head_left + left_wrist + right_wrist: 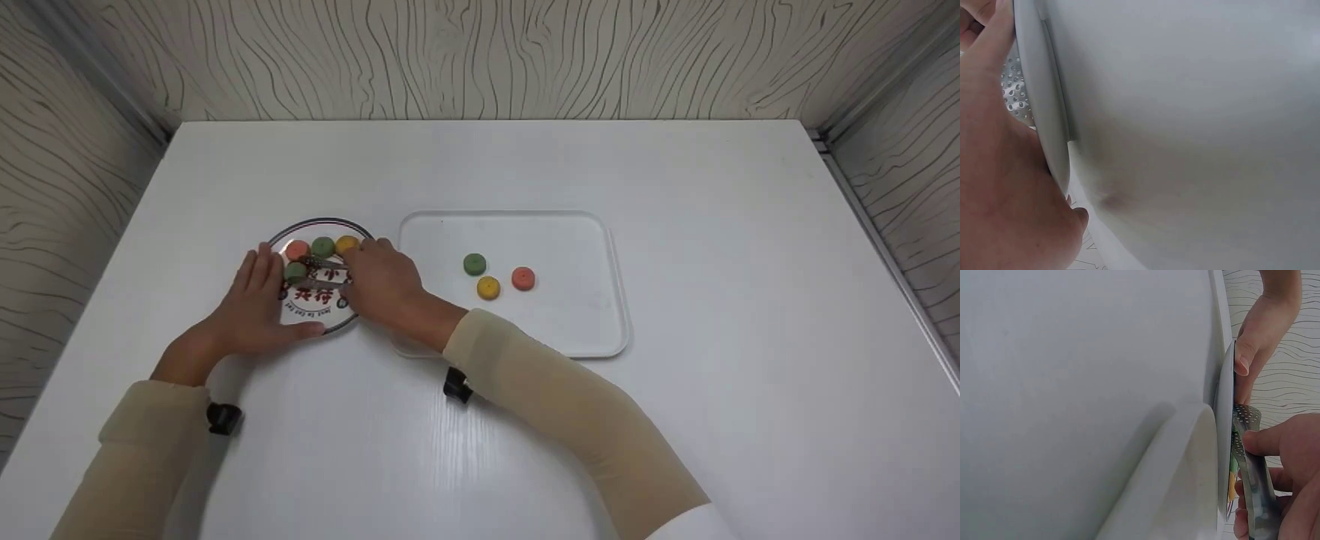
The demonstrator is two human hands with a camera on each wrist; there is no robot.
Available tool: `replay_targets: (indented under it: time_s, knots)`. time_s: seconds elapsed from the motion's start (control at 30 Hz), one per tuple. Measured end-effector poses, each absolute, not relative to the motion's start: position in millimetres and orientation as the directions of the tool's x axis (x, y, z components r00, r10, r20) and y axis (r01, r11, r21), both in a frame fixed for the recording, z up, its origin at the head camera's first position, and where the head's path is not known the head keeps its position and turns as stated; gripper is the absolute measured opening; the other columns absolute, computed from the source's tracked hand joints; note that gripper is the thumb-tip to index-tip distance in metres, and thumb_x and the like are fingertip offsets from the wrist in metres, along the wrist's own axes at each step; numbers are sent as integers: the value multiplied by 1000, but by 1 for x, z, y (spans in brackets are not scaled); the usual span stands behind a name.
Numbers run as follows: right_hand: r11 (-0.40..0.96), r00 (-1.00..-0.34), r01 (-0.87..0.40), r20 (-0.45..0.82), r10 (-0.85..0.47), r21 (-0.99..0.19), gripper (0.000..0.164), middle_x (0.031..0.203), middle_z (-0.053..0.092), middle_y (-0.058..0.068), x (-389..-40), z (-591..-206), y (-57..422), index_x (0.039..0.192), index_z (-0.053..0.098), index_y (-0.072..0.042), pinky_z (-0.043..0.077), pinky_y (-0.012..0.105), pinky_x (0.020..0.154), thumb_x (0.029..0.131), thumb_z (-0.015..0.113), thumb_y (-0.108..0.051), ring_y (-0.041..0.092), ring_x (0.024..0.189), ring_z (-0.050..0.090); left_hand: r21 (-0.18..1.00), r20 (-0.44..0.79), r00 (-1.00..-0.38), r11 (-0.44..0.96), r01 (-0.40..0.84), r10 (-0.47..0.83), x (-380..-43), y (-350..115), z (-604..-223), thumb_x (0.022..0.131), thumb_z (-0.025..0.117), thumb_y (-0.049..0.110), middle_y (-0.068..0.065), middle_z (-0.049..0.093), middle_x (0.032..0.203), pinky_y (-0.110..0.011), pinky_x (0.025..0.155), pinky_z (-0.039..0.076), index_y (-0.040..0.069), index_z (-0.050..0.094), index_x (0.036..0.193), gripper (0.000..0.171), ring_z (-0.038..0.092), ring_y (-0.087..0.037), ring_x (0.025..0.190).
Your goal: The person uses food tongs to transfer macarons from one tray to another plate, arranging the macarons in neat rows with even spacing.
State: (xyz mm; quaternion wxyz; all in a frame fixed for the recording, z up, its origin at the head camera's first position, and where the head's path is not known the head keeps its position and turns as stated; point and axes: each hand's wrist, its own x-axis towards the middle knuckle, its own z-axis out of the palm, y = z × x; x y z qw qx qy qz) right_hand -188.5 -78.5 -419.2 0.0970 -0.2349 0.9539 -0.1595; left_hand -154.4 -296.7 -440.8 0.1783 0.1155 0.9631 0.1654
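Note:
A round patterned plate (319, 225) lies on the table at the left in the head view. My left hand (251, 311) rests along its rim, fingers straight on the left side and thumb spread along the near edge. My right hand (386, 281) grips metal tongs (1261, 495) with perforated ends. The tongs' ends lie on either side of a green round piece (295, 272) at the plate's left; whether they squeeze it cannot be told. Behind it on the plate sit a pink piece (298, 250), another green piece (323, 247) and a yellow piece (347, 244), partly covered by my right hand.
To the right of the plate lies a white rectangular tray (562, 330), which my right forearm crosses at its near left corner. On it are a green piece (475, 264), a yellow piece (488, 287) and a pink piece (523, 278). Wood-patterned panels (480, 60) border the table.

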Motion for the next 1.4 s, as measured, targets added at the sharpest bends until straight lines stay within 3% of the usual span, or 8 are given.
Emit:
replay_targets:
  time_s: [0.17,0.47,0.67,0.87,1.03,1.27,1.4]
  knots:
    - [834,-867,-421,-111,-485,-356,33,118,64,5,-188,-419,-77,127,67,-14,54,32,78,100,66,-33,16,102,55,360,-296,-913,918,166,281,-155,-297,-442,85,65,70,-32,-20,162,-64,120,0,-17,-5,154,131,-20,-50,149]
    - [838,-867,-421,-116,-484,-347,50,127,62,8,-184,-418,-69,145,56,-15,54,33,87,100,64,-36,19,111,56,357,-293,-913,919,170,283,-154,-297,-440,86,65,70,-33,-19,162,-64,120,0,-17,-4,154,130,-19,-50,149]
    - [820,-853,-440,-115,-509,-366,44,126,61,8,-182,-415,-60,137,61,-10,52,34,90,101,64,-36,18,112,55,349,-291,-914,921,174,283,-153,-297,-440,86,65,70,-35,-18,162,-65,120,2,-18,-3,153,130,-18,-52,149]
    - [783,-840,-475,-60,-540,-401,36,111,61,4,-181,-413,-47,125,66,-8,51,30,79,99,68,-32,16,101,53,344,-291,-913,922,178,285,-153,-297,-441,86,64,70,-35,-18,162,-64,120,2,-19,-3,153,130,-18,-51,149]
    - [746,-820,-509,-22,-572,-430,34,104,60,2,-179,-407,-31,124,68,-8,51,28,77,98,69,-30,15,98,52,347,-302,-910,922,174,285,-155,-296,-441,87,64,70,-35,-20,161,-64,120,0,-19,-5,153,130,-20,-50,149]
    - [719,-807,-531,9,-591,-449,36,109,65,5,-175,-398,-4,127,68,-11,51,29,82,97,70,-31,16,101,54,333,-306,-910,927,173,280,-156,-296,-440,86,63,71,-34,-21,161,-64,120,1,-18,-5,153,131,-20,-51,149]
    - [713,-799,-545,16,-601,-442,36,108,65,6,-173,-395,12,126,69,-11,53,32,78,97,70,-30,17,101,55,332,-311,-908,928,172,279,-156,-295,-439,86,63,71,-35,-21,161,-64,120,2,-18,-5,153,131,-19,-52,149]
